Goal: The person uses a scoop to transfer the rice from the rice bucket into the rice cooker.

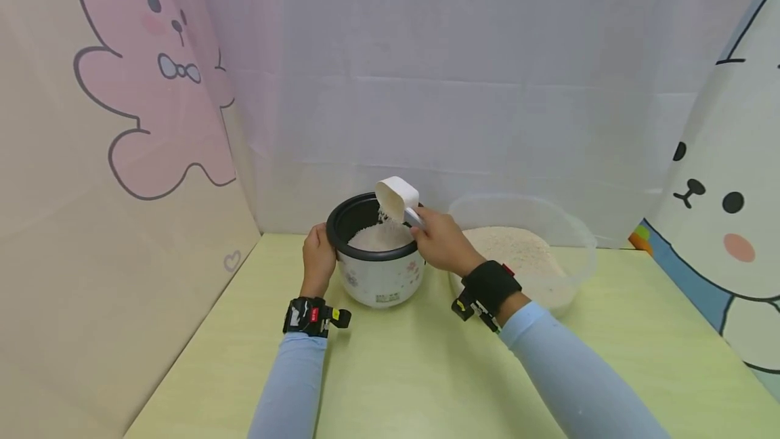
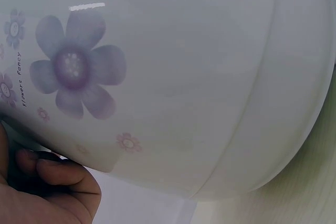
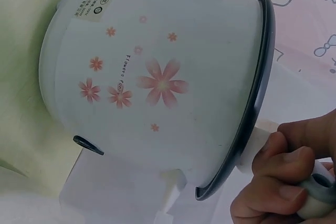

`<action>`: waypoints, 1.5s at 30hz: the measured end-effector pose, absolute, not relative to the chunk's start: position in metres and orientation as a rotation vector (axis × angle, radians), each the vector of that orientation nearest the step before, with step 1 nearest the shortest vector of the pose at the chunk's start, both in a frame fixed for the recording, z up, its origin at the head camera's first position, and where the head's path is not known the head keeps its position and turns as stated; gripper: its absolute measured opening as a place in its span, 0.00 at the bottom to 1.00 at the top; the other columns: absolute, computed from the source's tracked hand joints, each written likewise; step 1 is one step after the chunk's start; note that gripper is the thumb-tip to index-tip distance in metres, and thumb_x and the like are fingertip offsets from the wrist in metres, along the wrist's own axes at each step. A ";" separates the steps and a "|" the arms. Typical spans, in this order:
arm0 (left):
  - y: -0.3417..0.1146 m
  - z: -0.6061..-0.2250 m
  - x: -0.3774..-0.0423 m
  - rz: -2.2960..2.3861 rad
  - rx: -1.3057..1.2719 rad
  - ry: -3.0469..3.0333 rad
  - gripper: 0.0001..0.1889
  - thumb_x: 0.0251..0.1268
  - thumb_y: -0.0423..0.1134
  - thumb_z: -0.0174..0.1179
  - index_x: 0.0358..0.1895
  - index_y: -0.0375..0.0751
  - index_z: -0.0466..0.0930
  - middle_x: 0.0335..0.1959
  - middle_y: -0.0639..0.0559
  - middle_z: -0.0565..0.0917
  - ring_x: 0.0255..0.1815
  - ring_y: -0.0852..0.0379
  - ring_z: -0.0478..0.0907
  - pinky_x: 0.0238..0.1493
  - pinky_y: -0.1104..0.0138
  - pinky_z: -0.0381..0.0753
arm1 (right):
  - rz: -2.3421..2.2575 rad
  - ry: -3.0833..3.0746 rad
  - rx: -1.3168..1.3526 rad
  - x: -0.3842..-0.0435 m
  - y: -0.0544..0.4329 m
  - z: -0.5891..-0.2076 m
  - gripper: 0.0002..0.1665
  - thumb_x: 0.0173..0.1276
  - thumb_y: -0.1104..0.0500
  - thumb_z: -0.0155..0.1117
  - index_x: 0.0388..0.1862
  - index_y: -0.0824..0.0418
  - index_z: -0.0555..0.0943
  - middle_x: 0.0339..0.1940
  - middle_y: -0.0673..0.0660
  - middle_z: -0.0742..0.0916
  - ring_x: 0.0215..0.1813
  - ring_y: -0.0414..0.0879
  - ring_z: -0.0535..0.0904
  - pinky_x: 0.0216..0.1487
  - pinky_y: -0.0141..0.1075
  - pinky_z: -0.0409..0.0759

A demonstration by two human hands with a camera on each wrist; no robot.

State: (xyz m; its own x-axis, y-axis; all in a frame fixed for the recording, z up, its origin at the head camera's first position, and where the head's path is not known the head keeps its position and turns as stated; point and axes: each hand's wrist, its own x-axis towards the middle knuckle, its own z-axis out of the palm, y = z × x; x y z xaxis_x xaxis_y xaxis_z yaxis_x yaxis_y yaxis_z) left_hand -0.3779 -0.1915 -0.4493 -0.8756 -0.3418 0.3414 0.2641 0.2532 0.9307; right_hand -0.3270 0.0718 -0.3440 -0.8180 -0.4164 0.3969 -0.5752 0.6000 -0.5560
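A white rice cooker (image 1: 380,281) with a black rim and printed flowers stands on the table, rice (image 1: 380,236) heaped inside its dark pot. My left hand (image 1: 319,259) grips the cooker's left side near the rim; in the left wrist view its fingers curl at the edge of the flowered wall. Above the pot, my right hand (image 1: 447,241) holds a white measuring scoop (image 1: 397,198) by its handle. The scoop is tilted, and grains fall from it into the pot. Curled fingers around the handle (image 3: 318,186) show in the right wrist view.
To the right of the cooker, partly behind my right wrist, a large translucent bowl (image 1: 581,259) holds a pale grainy heap (image 1: 514,249). Curtains with cartoon animals (image 1: 177,87) stand at the back and sides of the light green table (image 1: 390,371).
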 end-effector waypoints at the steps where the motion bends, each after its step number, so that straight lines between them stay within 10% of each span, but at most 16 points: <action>1: -0.191 -0.449 -0.378 -1.671 0.072 -2.046 0.19 0.83 0.44 0.40 0.51 0.32 0.77 0.33 0.45 0.74 0.30 0.53 0.72 0.33 0.64 0.72 | 1.007 -2.598 0.825 -0.327 0.072 -0.345 0.22 0.77 0.65 0.54 0.67 0.70 0.74 0.48 0.66 0.86 0.41 0.54 0.81 0.43 0.47 0.80; 45: -0.189 -0.445 -0.374 -1.639 0.076 -2.063 0.20 0.84 0.45 0.40 0.49 0.33 0.77 0.30 0.46 0.75 0.25 0.55 0.72 0.29 0.67 0.71 | 0.430 -2.572 0.649 -0.326 0.142 -0.367 0.24 0.79 0.63 0.52 0.69 0.72 0.67 0.34 0.66 0.83 0.29 0.59 0.81 0.26 0.51 0.78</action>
State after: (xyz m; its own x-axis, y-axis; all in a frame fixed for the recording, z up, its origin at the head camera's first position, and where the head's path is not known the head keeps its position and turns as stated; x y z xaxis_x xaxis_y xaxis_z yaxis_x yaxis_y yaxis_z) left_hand -0.3744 -0.1889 -0.4448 -0.8731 -0.3436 0.3458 0.2592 0.2735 0.9263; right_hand -0.3259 0.1423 -0.3675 -0.7879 -0.3685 0.4934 -0.5090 0.8406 -0.1851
